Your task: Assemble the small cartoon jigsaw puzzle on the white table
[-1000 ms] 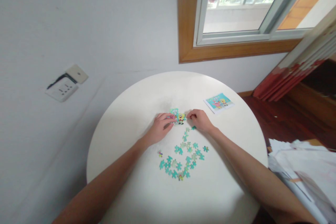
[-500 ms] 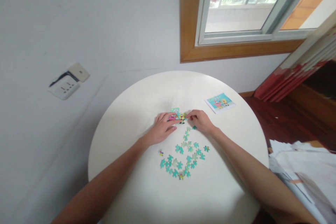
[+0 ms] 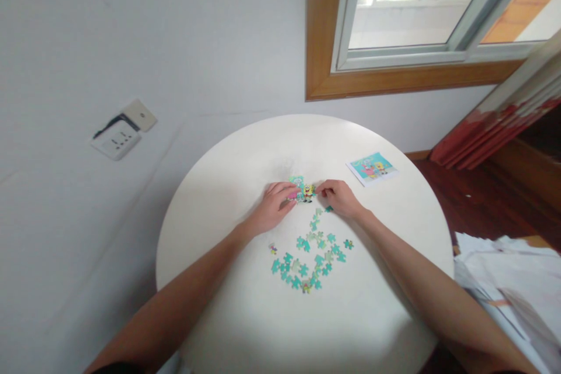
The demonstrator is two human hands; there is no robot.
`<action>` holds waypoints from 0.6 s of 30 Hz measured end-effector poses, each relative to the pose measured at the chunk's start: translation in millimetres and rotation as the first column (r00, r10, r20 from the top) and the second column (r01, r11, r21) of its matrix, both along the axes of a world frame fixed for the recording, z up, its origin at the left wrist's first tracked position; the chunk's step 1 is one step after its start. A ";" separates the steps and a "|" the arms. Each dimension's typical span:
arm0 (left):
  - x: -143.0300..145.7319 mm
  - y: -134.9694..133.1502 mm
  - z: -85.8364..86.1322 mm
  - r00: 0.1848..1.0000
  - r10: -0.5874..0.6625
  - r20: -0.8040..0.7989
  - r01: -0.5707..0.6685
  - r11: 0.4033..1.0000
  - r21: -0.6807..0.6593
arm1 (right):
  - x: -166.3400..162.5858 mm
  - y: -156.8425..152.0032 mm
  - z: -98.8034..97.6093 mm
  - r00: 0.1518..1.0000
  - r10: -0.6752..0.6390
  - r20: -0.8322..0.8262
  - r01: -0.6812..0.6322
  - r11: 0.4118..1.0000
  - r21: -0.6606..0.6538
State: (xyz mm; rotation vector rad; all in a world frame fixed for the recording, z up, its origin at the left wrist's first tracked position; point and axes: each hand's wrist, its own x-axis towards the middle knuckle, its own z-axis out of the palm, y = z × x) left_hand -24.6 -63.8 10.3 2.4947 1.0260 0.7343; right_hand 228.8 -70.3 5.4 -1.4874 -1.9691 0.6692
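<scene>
On a round white table [image 3: 245,163] a small joined cluster of colourful jigsaw pieces [image 3: 304,190] lies between my hands. My left hand [image 3: 272,208] rests flat beside it, fingertips pressing on the cluster's left side. From the right, my right hand [image 3: 339,197] has curled fingers pinched at the cluster's edge; what they grip is too small to make out. Several loose teal pieces [image 3: 311,257] are scattered nearer to me, and one multicoloured piece [image 3: 273,248] lies apart at their left.
A printed reference picture card [image 3: 371,168] lies at the table's far right. A wall socket [image 3: 116,140] sits on the white wall at left. A wood-framed window [image 3: 407,17] is beyond the table, a red-and-white curtain [image 3: 499,123] and white papers [image 3: 512,269] at right.
Both hands have stayed on the joined cluster with only slight finger shifts. The view has drifted, so everything sits a little further right in the picture.
</scene>
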 end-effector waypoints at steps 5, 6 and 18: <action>1.3 1.6 0.1 0.999 0.012 0.036 -0.012 1.000 -0.003 | 0.7 1.4 -2.1 1.000 -0.001 -0.007 0.001 1.000 -0.006; 1.7 1.7 0.5 0.999 0.014 0.040 -0.013 1.000 -0.007 | 0.9 1.3 -2.2 1.000 -0.001 -0.011 0.001 1.000 -0.005; 4.5 1.4 4.5 0.994 0.054 0.099 -0.052 0.998 -0.017 | -0.5 -5.7 8.9 0.998 0.014 -0.069 -0.011 0.999 0.035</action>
